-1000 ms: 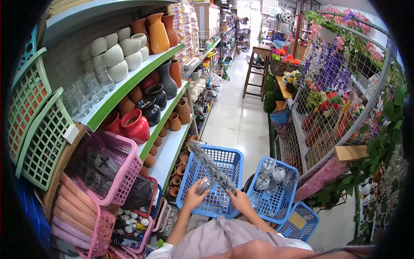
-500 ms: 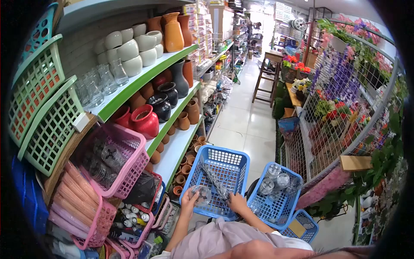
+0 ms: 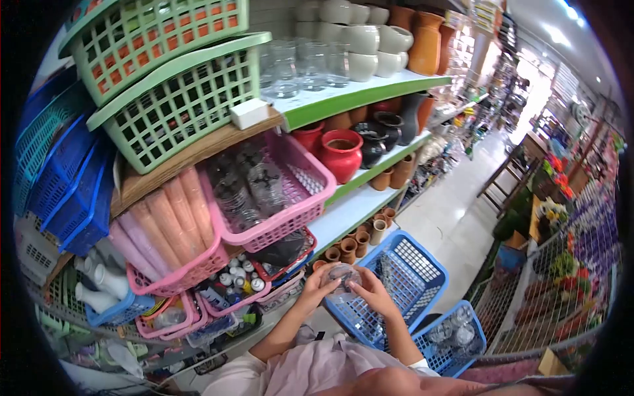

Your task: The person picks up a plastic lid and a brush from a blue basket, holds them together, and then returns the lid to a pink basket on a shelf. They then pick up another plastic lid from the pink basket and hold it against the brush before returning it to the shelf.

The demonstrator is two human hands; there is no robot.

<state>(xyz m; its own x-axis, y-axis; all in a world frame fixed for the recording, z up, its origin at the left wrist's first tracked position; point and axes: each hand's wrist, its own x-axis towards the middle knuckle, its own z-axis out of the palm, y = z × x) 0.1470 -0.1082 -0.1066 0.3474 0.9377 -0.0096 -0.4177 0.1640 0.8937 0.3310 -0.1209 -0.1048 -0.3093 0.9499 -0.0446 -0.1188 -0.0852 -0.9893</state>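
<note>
Clear glass jar (image 3: pixel 343 274) now clasped between both hands, left hand (image 3: pixel 316 285) and right hand (image 3: pixel 372 290), brush gone from the right.

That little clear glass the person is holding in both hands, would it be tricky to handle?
Probably a bit. The clear glass looks smooth and see-through, so likely slippery and breakable if dropped. It is small enough for the left hand and right hand to cup, so likely light. Its rounded shape suggests it could roll if laid sideways.

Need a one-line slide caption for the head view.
Both hands, left hand and right hand, hold a clear glass above a blue basket, beside shop shelves of pots and pink baskets.
</note>
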